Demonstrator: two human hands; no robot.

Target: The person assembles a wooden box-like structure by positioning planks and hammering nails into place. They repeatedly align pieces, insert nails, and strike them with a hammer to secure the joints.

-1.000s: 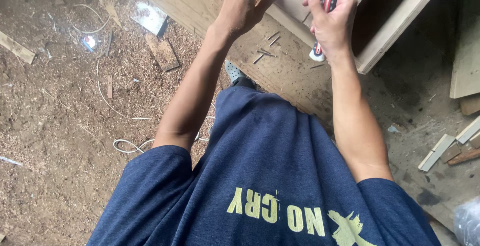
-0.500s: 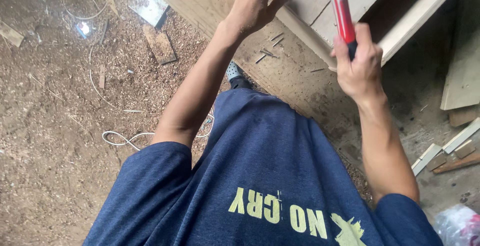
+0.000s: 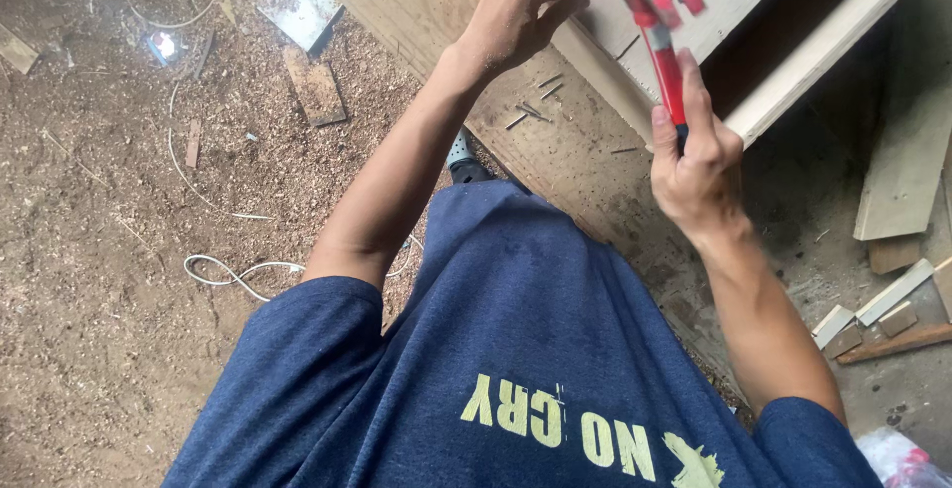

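My right hand (image 3: 694,166) grips the handle of a red claw hammer (image 3: 654,12), whose head is raised over a pale wooden board (image 3: 635,47). My left hand (image 3: 521,7) is pinched shut at the edge of that board, close to the hammer head; whether a nail sits between its fingertips is too small to tell. Several loose nails (image 3: 531,111) lie on the wide plank (image 3: 416,12) below my left hand. My dark blue shirt (image 3: 516,349) fills the lower part of the view.
The ground at left is covered in sawdust, with a white cable (image 3: 233,272), wood scraps (image 3: 315,86) and a shiny sheet (image 3: 297,7). Offcuts of wood (image 3: 883,314) lie at the right edge, next to a long light board (image 3: 907,166).
My right hand has swung the hammer from low beside the board to raised, with its head now up near my left hand. My left hand has stayed pinched at the board.
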